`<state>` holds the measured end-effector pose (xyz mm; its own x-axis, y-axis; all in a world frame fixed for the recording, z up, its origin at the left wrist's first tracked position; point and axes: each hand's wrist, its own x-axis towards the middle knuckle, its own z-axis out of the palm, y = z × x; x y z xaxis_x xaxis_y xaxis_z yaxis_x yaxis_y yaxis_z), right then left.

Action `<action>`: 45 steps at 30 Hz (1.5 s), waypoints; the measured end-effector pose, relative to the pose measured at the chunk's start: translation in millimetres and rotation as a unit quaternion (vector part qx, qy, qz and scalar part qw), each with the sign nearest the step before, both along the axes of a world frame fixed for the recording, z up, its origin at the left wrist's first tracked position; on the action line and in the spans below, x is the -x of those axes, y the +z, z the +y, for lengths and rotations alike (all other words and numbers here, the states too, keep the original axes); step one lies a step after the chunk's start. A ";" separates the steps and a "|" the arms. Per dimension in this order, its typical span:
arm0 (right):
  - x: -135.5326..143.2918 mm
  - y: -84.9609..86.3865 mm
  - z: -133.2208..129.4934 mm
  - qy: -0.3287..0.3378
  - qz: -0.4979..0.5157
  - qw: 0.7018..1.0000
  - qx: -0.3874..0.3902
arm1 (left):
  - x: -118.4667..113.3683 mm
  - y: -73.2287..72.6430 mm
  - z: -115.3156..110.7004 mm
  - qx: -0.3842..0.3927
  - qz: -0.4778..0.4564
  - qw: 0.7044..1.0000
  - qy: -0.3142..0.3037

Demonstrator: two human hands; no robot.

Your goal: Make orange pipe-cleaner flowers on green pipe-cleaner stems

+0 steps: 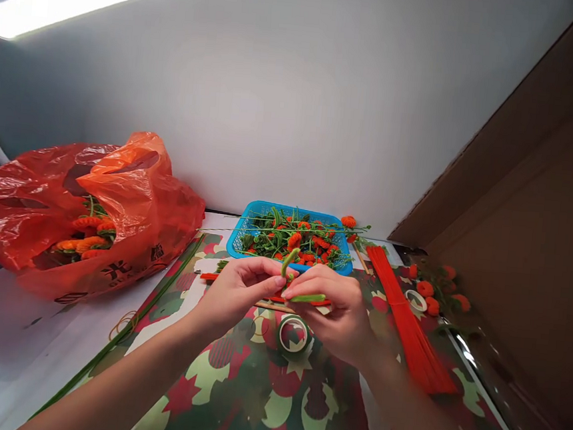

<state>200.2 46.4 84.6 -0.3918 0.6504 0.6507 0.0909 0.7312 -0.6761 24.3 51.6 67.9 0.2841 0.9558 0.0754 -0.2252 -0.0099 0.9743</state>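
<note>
Both hands meet over the middle of the table, fingertips pinched together. Between them is a light green chenille stem (289, 261), one end curving upward above my left hand (247, 285). Another light green length (309, 298) sticks out along the fingers of my right hand (333, 303). The spot where the fingertips meet is partly hidden by the fingers. Just below the hands, a roll of green tape (293, 334) lies on the patterned mat (250, 406). Behind them, a blue basket (238, 237) holds orange flowers with green stems.
At left stands a red plastic bag (142, 196) with orange flowers inside. Long green stems (159, 291) and rubber bands (124, 323) lie beside it. To the right are a bundle of red chenille stems (402, 325), a white tape roll (416, 300), more orange flowers (425, 289) and a cardboard wall (529, 196).
</note>
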 end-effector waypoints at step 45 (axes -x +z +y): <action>14.2 -48.5 2.9 -0.255 -0.075 0.939 -0.217 | -20.9 -16.5 -11.8 -0.003 0.029 0.987 0.155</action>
